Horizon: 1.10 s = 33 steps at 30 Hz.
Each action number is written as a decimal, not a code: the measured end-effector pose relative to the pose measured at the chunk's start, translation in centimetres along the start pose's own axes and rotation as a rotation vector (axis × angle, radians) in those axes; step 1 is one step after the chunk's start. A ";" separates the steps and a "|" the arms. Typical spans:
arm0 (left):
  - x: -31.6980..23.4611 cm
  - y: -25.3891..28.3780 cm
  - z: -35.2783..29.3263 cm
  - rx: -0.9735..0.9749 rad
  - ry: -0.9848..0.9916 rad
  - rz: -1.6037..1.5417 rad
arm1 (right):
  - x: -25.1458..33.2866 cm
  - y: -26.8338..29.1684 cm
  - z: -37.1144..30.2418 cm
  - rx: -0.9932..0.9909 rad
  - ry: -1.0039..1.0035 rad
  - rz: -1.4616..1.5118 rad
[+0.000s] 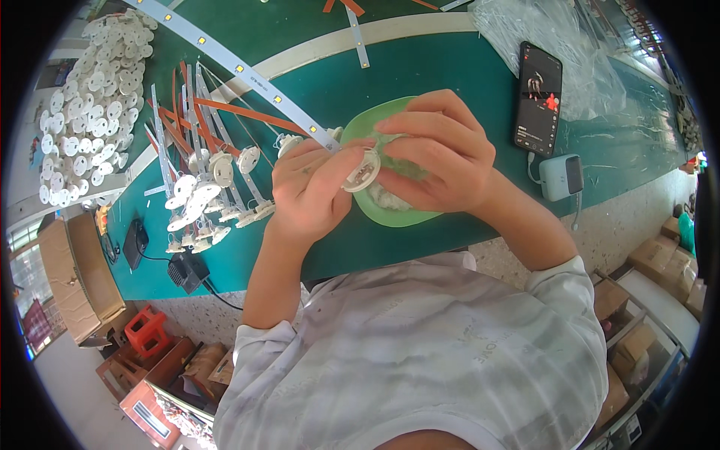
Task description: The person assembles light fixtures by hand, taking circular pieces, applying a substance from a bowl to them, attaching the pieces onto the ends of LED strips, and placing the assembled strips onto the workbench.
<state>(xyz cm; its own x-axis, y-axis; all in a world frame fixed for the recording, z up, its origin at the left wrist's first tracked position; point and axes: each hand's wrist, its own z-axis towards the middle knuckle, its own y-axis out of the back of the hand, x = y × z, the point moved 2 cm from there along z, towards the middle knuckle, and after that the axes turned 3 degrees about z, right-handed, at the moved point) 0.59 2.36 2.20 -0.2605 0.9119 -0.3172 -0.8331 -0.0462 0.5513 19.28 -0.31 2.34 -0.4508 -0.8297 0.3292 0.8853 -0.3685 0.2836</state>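
My left hand (311,187) is closed around the lower end of a white LED strip (240,69), which slants up to the far left. A round white end cap (363,171) sits at that end, its hollow side facing up with small parts inside. My right hand (439,154) is bent in from the other side, its thumb and fingertips at the cap's right rim. Whether a small piece is also between those fingers cannot be seen. Beneath the hands is a light green tray (401,217) with whitish contents, largely covered by my right hand.
Several strips with white caps (201,201) lie in a bundle at the left, beyond a black power adapter (187,271). A heap of white round caps (97,105) rises at the far left. On the right are a phone (538,97), a power bank (561,178) and clear plastic wrap (517,30).
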 end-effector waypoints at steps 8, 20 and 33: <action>-0.1 0.2 -0.3 -0.021 -0.004 0.002 | 0.1 -0.2 -0.1 0.032 -0.001 0.002; -0.1 0.7 -2.8 0.032 0.367 -0.417 | -0.2 0.6 0.1 0.220 -0.310 0.506; -0.2 1.3 -2.1 0.433 0.352 -0.669 | -0.7 0.5 -0.5 0.404 -0.726 1.211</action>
<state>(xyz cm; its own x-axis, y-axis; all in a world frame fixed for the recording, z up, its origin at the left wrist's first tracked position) -1.51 1.21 1.36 0.0218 0.5098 -0.8600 -0.6252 0.6782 0.3862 20.09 -0.12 1.80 0.4624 -0.1062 0.8803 0.7199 0.6246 -0.3028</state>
